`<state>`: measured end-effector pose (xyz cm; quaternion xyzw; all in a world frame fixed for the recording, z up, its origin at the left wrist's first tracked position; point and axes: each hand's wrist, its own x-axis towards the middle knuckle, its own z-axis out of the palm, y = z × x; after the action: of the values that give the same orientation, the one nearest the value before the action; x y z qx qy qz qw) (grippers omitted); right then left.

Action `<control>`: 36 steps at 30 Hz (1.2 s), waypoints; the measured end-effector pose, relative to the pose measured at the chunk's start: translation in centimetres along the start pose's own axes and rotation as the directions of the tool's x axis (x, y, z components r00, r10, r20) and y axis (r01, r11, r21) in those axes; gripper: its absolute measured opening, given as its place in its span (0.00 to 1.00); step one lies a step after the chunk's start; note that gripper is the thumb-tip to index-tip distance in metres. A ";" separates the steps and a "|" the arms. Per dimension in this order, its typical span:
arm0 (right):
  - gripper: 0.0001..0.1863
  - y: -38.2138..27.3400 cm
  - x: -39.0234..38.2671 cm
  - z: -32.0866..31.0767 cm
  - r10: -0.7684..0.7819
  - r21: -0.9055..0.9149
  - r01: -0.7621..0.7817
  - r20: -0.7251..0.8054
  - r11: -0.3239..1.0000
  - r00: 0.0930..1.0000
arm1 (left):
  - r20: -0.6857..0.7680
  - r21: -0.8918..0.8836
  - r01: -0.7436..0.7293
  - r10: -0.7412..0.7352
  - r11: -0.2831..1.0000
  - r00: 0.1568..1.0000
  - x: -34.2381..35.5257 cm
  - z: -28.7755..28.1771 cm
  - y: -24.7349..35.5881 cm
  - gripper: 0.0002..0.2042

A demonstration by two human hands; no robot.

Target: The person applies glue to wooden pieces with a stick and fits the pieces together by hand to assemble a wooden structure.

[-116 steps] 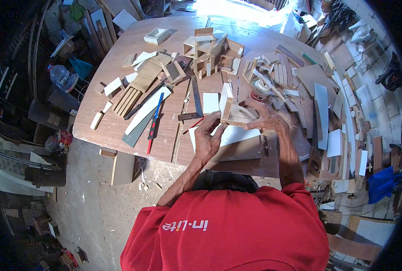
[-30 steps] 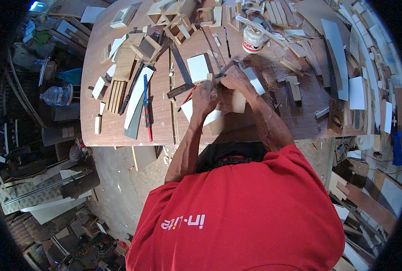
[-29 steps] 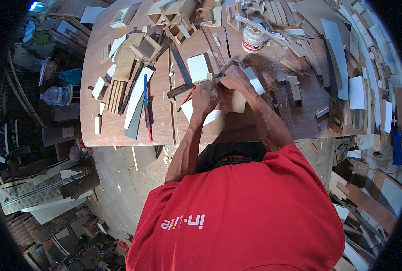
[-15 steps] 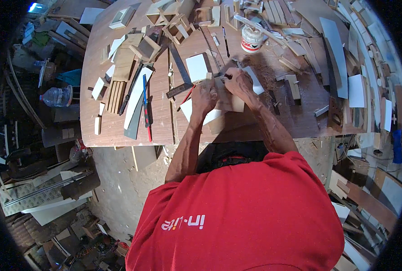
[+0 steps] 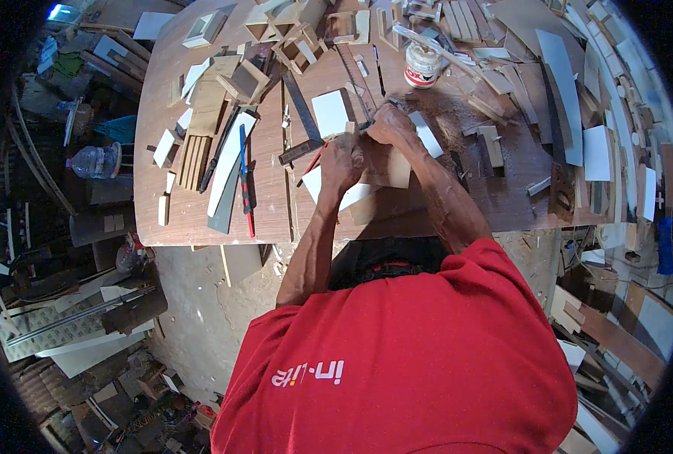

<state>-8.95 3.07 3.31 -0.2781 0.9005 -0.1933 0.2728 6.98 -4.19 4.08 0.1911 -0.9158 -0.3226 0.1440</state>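
My left hand (image 5: 341, 162) is closed at the far left edge of a small brown wooden board (image 5: 388, 171). A short pale strip of wood (image 5: 352, 129) pokes up past its fingers. Just right of it, my right hand (image 5: 394, 127) is closed above the board's far edge; whatever its fingers pinch is hidden. White panels (image 5: 330, 113) lie beyond the left hand, and another white piece (image 5: 352, 195) sits under the board. A dark try square (image 5: 300, 121) rests to the left, with a red pencil (image 5: 311, 166) beside the left hand.
A glue jar (image 5: 421, 66) with a stick across its top stands beyond my right hand. Small wooden frames (image 5: 299, 47) crowd the far side. A blue and red tool (image 5: 245, 178) lies at left. Sawdust and offcuts (image 5: 491, 147) cover the right side.
My right hand has shifted slightly left and away from me, closer to the left hand. The left hand and the board stay almost in place.
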 end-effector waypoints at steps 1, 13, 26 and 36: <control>0.16 -0.1 0.0 0.0 0.003 -0.003 -0.003 0.003 1.000 1.000 | -0.023 0.003 -0.023 0.023 1.000 0.999 0.0 0.0 0.0 0.09; 0.33 2.9 -8.5 -1.1 -0.454 0.018 0.473 -0.247 0.881 0.856 | -0.014 0.080 -0.014 0.015 0.997 1.000 0.1 0.2 -0.2 0.08; 0.55 4.7 -8.9 1.1 -0.511 -0.162 0.505 -0.001 0.848 0.859 | 0.373 -0.616 0.531 -0.379 0.582 0.847 0.4 -4.6 4.8 0.34; 0.54 2.3 -10.4 -7.1 -0.525 0.038 0.523 0.068 0.851 0.849 | 0.485 -0.715 0.583 -0.327 0.386 0.811 -1.2 -6.3 1.6 0.54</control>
<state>-6.87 12.54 11.67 -0.5175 0.7779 -0.2578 0.2462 10.06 -5.87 9.72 0.2986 -0.5639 -0.7699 -0.0012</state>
